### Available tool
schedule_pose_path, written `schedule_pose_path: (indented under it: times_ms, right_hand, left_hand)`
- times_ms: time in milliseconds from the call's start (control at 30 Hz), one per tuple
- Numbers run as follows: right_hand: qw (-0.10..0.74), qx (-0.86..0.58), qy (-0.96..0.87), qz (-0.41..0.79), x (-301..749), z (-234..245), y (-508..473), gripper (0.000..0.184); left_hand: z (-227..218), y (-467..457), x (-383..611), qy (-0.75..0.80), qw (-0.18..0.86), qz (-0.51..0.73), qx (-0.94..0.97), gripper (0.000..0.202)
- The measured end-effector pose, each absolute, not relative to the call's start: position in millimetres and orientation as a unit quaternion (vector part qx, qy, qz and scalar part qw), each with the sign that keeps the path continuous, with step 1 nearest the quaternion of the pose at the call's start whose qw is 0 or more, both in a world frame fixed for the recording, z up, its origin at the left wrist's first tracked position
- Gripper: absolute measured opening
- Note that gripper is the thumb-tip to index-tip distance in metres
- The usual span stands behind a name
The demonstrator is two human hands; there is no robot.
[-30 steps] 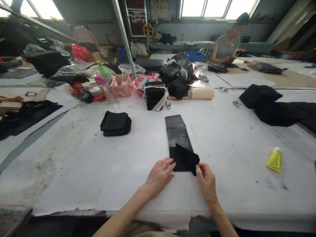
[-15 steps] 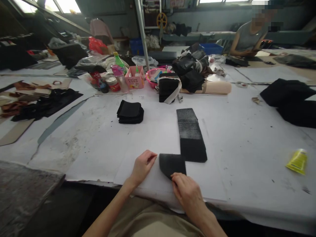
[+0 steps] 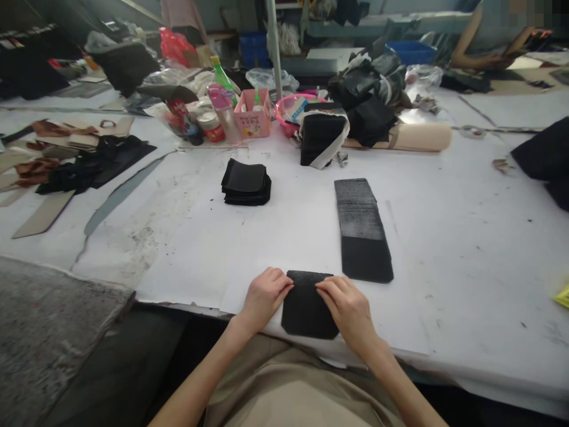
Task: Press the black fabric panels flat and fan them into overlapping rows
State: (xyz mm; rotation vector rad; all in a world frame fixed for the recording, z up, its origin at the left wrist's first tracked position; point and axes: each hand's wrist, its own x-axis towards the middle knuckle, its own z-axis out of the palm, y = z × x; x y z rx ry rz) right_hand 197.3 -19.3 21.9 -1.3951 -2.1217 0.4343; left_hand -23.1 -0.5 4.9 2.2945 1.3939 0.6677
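A flat black leather-like piece [image 3: 310, 311] with cut corners lies at the table's front edge, directly before me. At its upper left corner, my left hand [image 3: 267, 296] pinches the edge between thumb and fingers. My right hand [image 3: 349, 305] has its fingertips pressed together on the piece near the upper right corner. Just beyond my right hand lies a fanned row of overlapping black pieces [image 3: 364, 237], greyish along the exposed strips. Farther off to the left sits a neat stack of similar black pieces [image 3: 246, 182].
A black bundle tied with a white strip [image 3: 323, 136] stands at the back, near a pink basin [image 3: 284, 112] and a pink box [image 3: 252, 121]. Brown and black scraps [image 3: 84, 157] lie at left. Across the tables, a person's forearms [image 3: 482, 59] show at the right.
The black piece now lies flat and squared before me, where its lower edge was lifted. My right hand moved from that lower edge to the upper one. The view tilted down and shifted left.
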Motion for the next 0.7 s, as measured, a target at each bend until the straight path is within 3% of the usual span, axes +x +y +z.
schedule_pose_path:
  times_ms: [267, 400, 700]
  right_hand:
    - [0.159, -0.537, -0.823, 0.094, 191, 17, 19, 0.008]
    - [0.167, -0.533, -0.823, 0.102, 192, 16, 18, 0.005]
    - [0.245, -0.478, -0.83, 0.153, 201, 7, 21, 0.01]
  left_hand:
    - [17, 14, -24, 0.507, 0.222, 0.2, 0.808, 0.007]
    - [14, 20, -19, 0.503, 0.171, 0.18, 0.828, 0.021]
    - [1, 24, -17, 0.457, 0.143, 0.239, 0.845, 0.014]
